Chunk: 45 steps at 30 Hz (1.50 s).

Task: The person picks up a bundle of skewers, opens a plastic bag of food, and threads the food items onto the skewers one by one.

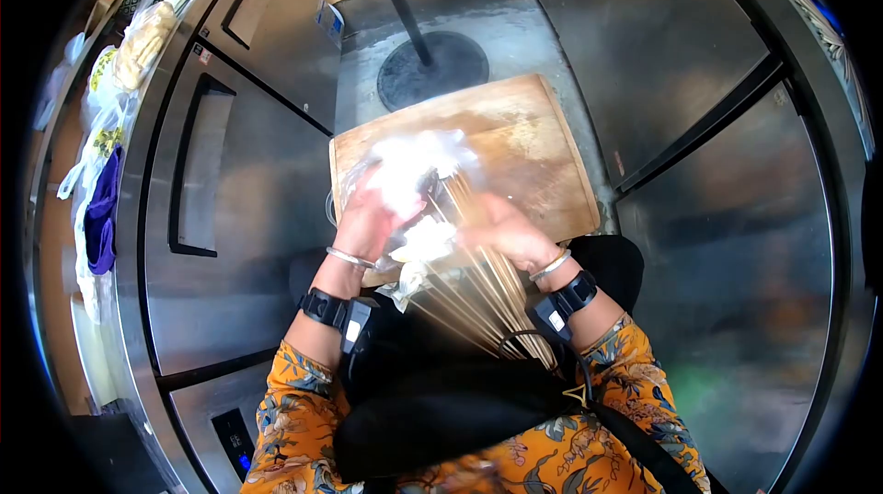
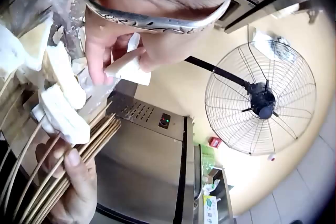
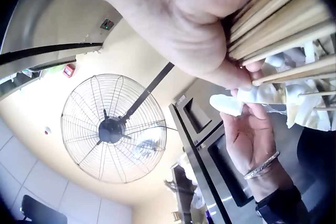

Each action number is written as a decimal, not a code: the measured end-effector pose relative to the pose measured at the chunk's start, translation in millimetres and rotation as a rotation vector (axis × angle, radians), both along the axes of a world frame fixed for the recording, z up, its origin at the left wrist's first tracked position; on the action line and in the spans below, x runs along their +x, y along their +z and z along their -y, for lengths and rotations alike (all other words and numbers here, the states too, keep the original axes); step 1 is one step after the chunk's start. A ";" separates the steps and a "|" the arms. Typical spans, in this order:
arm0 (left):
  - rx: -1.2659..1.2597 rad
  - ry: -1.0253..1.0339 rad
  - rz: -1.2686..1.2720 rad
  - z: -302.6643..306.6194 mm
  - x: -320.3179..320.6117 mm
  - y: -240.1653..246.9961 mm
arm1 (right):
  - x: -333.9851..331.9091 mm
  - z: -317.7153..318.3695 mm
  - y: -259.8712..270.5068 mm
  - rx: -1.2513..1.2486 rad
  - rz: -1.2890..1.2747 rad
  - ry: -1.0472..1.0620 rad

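My left hand [image 1: 370, 218] is over the near left part of a wooden cutting board [image 1: 543, 149]. In the left wrist view its thumb and fingers pinch a flat white piece of food [image 2: 128, 70]. My right hand [image 1: 506, 235], just to the right, grips a bundle of bamboo skewers [image 3: 283, 19], whose long ends fan down toward my lap. More white chunks [image 2: 64, 116] are threaded on several skewers, between the two hands. A bright, glossy plastic bag [image 1: 418, 158] with white contents lies on the board beyond the hands, washed out by glare.
Steel cabinets with dark handles [image 1: 198, 163] stand on the left, and steel doors [image 1: 727, 246] on the right. Behind the board is the round black base [image 1: 432, 69] of a standing fan [image 2: 261, 99]. Bagged goods [image 1: 143, 43] line the left counter.
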<state>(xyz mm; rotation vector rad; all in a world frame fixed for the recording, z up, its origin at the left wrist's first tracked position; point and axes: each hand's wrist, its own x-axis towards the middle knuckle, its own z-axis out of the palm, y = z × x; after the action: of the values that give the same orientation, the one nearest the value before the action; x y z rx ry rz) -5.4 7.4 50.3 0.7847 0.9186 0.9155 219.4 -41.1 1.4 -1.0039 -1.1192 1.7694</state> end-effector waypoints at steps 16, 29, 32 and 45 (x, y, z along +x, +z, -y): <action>0.289 0.064 -0.316 21.7 29.3 -10.3 | 3.3 9.5 34.2 -0.096 -0.156 -0.028; 0.931 0.120 -0.906 43.8 43.5 23.2 | 2.7 11.5 34.5 -0.090 -0.149 -0.007; 0.955 0.108 -0.926 47.7 45.8 22.3 | 4.8 10.9 37.7 -0.070 -0.134 -0.023; 0.922 -0.173 -1.096 49.6 40.3 44.4 | 6.0 8.2 36.7 0.048 -0.154 0.063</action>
<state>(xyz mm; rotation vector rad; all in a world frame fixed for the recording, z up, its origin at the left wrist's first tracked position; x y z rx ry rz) 34.9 -42.2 94.7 2.2556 1.3110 0.6961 225.5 -49.4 38.1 -0.7974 -1.1009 1.8284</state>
